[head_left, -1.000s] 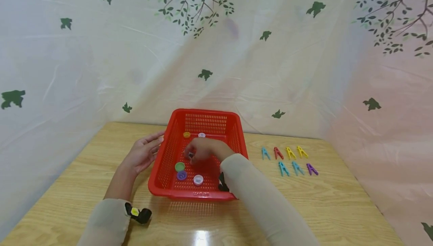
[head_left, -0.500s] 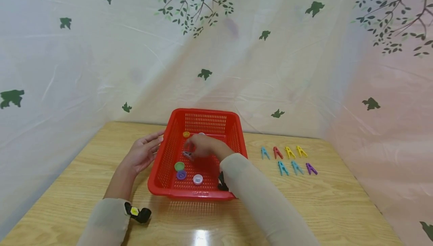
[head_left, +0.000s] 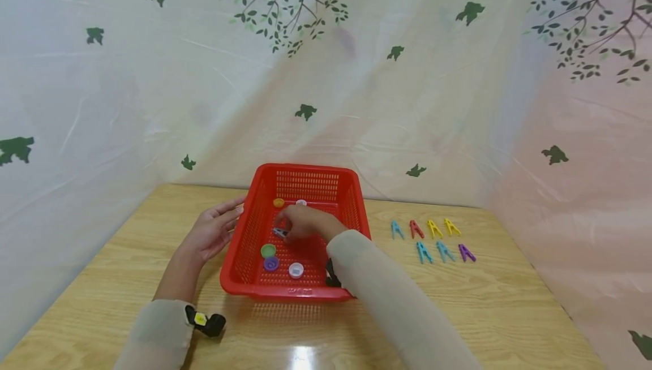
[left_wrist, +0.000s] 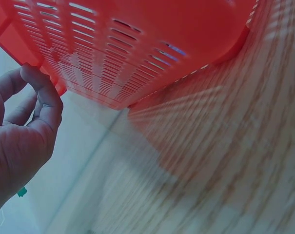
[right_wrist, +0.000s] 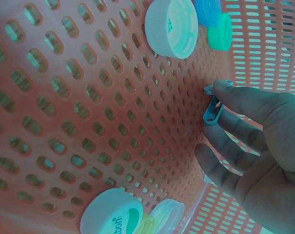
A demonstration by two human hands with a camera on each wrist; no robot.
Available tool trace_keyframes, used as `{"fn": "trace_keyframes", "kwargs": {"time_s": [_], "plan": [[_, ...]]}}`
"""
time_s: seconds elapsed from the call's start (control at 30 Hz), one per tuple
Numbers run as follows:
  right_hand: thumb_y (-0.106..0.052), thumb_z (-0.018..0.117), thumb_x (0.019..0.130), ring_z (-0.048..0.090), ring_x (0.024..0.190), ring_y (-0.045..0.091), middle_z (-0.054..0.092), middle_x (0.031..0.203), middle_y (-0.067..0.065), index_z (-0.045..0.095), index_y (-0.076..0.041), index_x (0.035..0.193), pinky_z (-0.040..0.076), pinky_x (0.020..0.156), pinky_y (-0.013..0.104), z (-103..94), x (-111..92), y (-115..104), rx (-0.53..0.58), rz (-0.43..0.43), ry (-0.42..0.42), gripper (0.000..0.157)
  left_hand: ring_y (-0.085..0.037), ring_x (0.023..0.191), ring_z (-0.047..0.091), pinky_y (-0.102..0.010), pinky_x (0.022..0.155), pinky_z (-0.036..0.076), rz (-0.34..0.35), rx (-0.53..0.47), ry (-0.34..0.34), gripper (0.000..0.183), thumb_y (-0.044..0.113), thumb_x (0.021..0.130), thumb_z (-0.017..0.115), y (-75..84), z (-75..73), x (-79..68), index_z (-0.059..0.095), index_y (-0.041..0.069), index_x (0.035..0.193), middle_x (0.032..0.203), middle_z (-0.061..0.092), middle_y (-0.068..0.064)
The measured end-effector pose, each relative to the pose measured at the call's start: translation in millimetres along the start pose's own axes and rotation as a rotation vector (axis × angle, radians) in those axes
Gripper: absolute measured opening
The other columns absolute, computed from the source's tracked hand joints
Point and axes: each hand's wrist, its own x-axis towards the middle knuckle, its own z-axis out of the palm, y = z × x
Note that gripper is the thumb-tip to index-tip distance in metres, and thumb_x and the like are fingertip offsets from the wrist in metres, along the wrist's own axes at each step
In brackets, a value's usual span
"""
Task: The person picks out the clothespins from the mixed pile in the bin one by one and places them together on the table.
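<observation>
Inside a red plastic basket, my right hand pinches a small grey-blue clothespin between thumb and fingertips. In the right wrist view the clothespin is close to the perforated floor, thumb on one side, fingers on the other. My left hand is outside the basket's left wall, its fingertips touching just at the rim; its fingers look loosely bent in the left wrist view. Bottle caps lie on the basket floor: a green cap, a purple cap, a white cap and an orange cap.
Right of the basket, two rows of clothespins lie on the wooden table: blue, a red clothespin, yellow and a purple clothespin. Another white cap shows behind my right hand. A leaf-print cloth hangs behind the table.
My right hand has shifted slightly within the basket, and the clothespin in its fingers shows more clearly, turned to point left. My left hand has stayed at the rim.
</observation>
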Motion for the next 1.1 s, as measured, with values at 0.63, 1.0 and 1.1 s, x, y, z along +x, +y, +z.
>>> {"fn": "trace_keyframes", "kwargs": {"time_s": [0.63,1.0,1.1], "plan": [[-0.019,0.083,0.088,0.069,0.085,0.014,0.071,0.096,-0.007,0.076,-0.022,0.114,0.061,0.085,0.035,-3.0,1,-2,-0.023,-0.029,0.003,0.027,-0.017,0.105,0.073,-0.035,0.09,0.06,0.013,0.001,-0.016,0.051,0.018,0.104,0.062,0.1,-0.6,0.4,0.048,0.005,0.151,0.124,0.073,-0.003],[-0.019,0.079,0.092,0.066,0.09,0.013,0.07,0.098,-0.008,0.077,-0.021,0.116,0.058,0.086,0.029,-12.8,-2,-3,-0.05,-0.105,0.044,0.024,-0.018,0.107,0.072,-0.036,0.091,0.059,-0.001,0.004,-0.009,0.056,0.021,0.103,0.063,0.5,-0.7,1.4,0.045,0.005,0.153,0.126,0.072,-0.003],[-0.017,0.077,0.093,0.065,0.091,0.012,0.07,0.098,-0.008,0.077,-0.019,0.116,0.057,0.088,0.028,-16.6,-2,-4,-0.066,-0.133,0.054,0.022,-0.018,0.108,0.072,-0.036,0.091,0.059,-0.002,0.007,-0.01,0.056,0.021,0.103,0.064,0.9,-0.6,1.2,0.045,0.006,0.153,0.127,0.071,-0.003]]}}
